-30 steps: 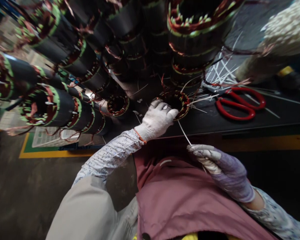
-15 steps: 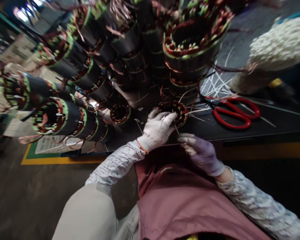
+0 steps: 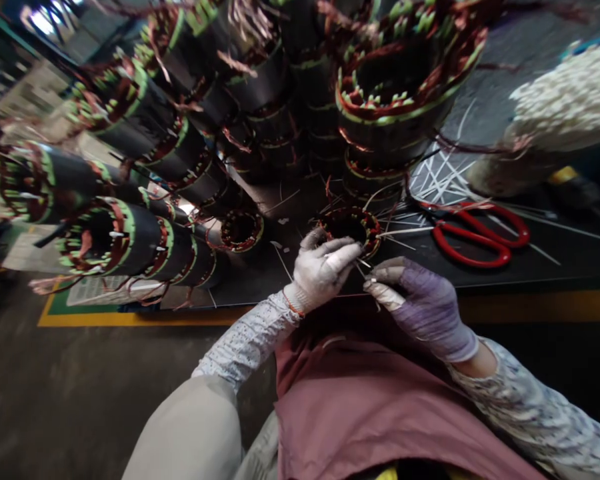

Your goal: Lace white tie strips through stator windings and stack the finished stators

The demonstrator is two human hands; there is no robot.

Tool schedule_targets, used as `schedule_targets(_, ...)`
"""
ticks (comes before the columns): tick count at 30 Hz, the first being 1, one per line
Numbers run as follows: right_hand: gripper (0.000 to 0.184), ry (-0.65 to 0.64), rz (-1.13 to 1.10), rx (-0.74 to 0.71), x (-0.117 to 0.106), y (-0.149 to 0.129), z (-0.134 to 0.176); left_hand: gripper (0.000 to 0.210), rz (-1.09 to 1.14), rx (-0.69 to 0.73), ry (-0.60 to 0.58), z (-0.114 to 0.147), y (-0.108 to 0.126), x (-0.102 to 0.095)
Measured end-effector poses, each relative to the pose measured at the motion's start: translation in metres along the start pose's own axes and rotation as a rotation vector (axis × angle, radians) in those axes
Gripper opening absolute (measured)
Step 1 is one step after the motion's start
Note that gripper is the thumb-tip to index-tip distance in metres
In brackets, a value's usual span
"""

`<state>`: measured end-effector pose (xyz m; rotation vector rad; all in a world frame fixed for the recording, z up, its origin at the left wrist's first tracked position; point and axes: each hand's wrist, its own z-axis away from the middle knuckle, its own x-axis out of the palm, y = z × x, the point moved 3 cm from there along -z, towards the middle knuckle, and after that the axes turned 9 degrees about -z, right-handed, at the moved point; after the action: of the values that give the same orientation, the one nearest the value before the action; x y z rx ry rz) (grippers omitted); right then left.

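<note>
A wire-wound motor stator (image 3: 379, 230) stands on the dark bench in front of me, copper windings and green insulation round its rim. My left hand (image 3: 325, 265), in a white glove, grips its near left rim with fingers close together, partly hiding the opening. Just right of it, my right hand (image 3: 420, 300) in a purple-stained glove pinches a thin tie cord (image 3: 362, 268) between thumb and fingertips. The strand runs up toward the stator's near edge and the left fingertips. Short pale cord ends stick out of the stator's right side.
Red-handled scissors (image 3: 473, 235) lie right of the stator. Behind them are loose white cords (image 3: 443, 175) and a thick bundle of white cord (image 3: 575, 93). Stacked stators (image 3: 405, 127) crowd the back and left, trailing wire leads. A smaller stator (image 3: 242, 230) stands nearer left.
My right hand has drawn slightly down and right, its pinch on the cord now showing more clearly. My left hand stays at the stator rim. The whole view has shifted a little.
</note>
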<state>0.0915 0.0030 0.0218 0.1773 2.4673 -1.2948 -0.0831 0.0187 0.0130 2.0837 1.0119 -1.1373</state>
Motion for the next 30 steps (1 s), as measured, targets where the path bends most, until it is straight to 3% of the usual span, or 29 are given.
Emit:
schedule_targets(8, 0.014, -0.021, 0.174, -0.087, 0.007, 0.012, -0.008, 0.025, 0.027, 0.024, 0.009, 0.0, -0.001, 0.004)
schedule_targets(12, 0.009, -0.035, 0.146, -0.048, 0.004, 0.006, -0.005, 0.022, 0.037, 0.06, 0.127, 0.0, -0.002, 0.004)
schedule_targets(16, 0.014, 0.004, 0.208, -0.129, 0.009, 0.009, -0.008, 0.02, 0.057, 0.082, 0.213, 0.0, -0.001, 0.002)
schedule_targets(21, 0.007, -0.023, 0.095, -0.115, 0.008, 0.006, -0.004, 0.019, 0.039, 0.077, 0.207, -0.001, 0.0, -0.001)
schedule_targets(25, 0.012, -0.019, 0.153, -0.092, 0.012, 0.009, -0.004, 0.02, 0.025, 0.111, 0.219, -0.001, 0.0, -0.001)
schedule_targets(30, 0.018, 0.008, 0.359, -0.254, 0.019, 0.011, -0.013, 0.022, 0.017, 0.138, 0.198, -0.002, -0.001, -0.001)
